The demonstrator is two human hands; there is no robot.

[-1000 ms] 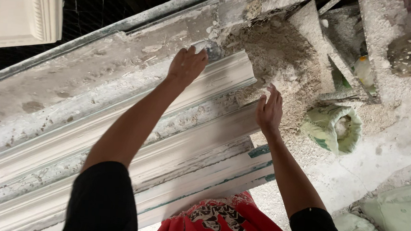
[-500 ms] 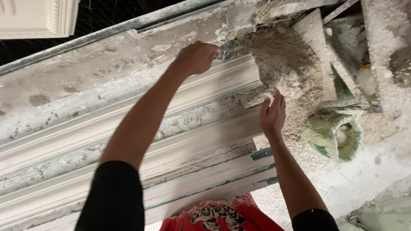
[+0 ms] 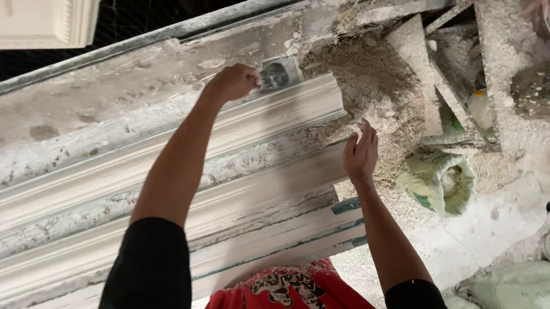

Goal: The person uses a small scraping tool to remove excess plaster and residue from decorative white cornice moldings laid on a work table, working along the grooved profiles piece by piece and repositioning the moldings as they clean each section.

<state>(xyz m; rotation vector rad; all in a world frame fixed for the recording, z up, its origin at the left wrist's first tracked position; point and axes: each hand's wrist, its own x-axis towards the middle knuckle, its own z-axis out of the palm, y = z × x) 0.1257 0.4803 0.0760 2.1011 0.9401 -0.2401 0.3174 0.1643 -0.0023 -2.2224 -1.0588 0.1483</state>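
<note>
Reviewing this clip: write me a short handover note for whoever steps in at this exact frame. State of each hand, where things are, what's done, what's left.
Left hand: closed in a fist at the far top edge of the upper white moulding strip, beside a small dark tool; whether it grips the tool is unclear.
Right hand: open, fingers spread, at the end of the lower moulding strip, holding nothing.
The strips lie side by side on the plaster-crusted bench. A heap of plaster debris lies past their ends; an open sack sits on the floor.
Done: strips laid out.
Left: crust between them remains.
</note>
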